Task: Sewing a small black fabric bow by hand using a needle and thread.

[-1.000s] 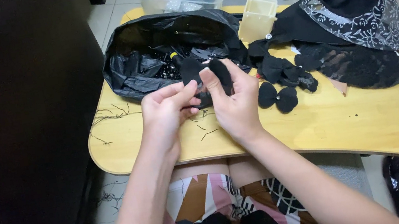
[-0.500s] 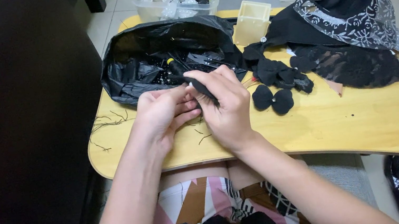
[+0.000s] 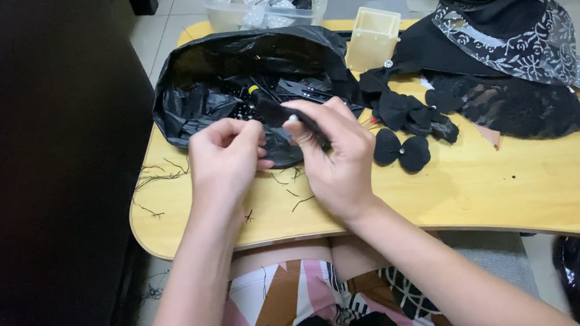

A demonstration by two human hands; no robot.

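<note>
Two hands meet over the near left part of your worktop (image 3: 543, 193), both pinching one small black cloth piece (image 3: 283, 127).

Your left hand (image 3: 224, 162) grips the piece's left side with curled fingers; your right hand (image 3: 335, 152) clamps its right side, thumb on top. The piece hangs just in front of the black plastic bag (image 3: 244, 69), which reaches the worktop's far left edge. A black bow (image 3: 401, 151) lies just beside your right hand, more black cloth and lace (image 3: 520, 99) beyond. Loose threads (image 3: 157, 178) sit near the left edge. The near right stretch of wood lies bare to its rim.
</note>
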